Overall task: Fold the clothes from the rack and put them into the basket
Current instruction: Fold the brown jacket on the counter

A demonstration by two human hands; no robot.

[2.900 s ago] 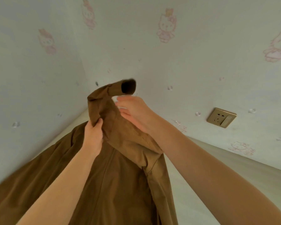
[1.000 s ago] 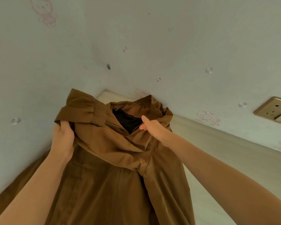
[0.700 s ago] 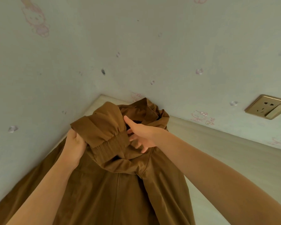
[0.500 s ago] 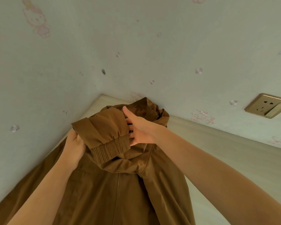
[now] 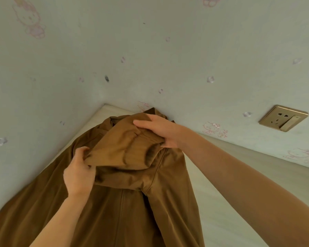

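A brown zip-front jacket point(image 5: 132, 211) lies spread on a pale surface point(image 5: 221, 202) that runs into the corner of the room. One sleeve point(image 5: 125, 148) is folded across the jacket's chest. My left hand point(image 5: 78, 172) grips the sleeve's near fold at the left. My right hand point(image 5: 161, 131) holds the ribbed cuff end near the collar, fingers over the top and thumb beneath. The rack and the basket are out of view.
Two pale walls with pink cartoon cat prints meet at the corner point(image 5: 104, 103) behind the jacket. A gold wall socket point(image 5: 284, 118) sits low on the right wall. The pale surface extends to the right of the jacket.
The sleeve has been carried from the left across the chest toward the collar. My right hand moved from the collar opening onto the cuff and took hold of it. My left hand lowered slightly.
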